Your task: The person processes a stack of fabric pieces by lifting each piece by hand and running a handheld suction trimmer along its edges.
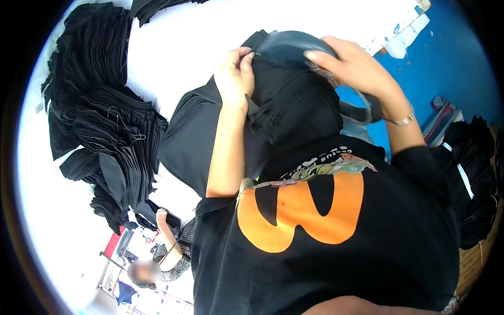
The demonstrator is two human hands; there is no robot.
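Note:
My left hand [235, 79] pinches the edge of a stack of black fabric pieces [299, 105] lying on the white table. A small dark strip hangs by its wrist. My right hand [357, 65] curls round a dark, glossy, rounded strip [296, 46], smeared by motion, its exact kind unclear. This strip lies over the far edge of the stack, between my hands. Below my right wrist hangs a dark looped band [362, 109]; whether it joins the strip I cannot tell.
Tall piles of black fabric pieces [100, 58] stand at the left on the white table [173, 47]. Blue floor [451, 58] shows at the right, with a black fabric bundle [472, 178] tied in white. Another person [176, 247] works at the lower left.

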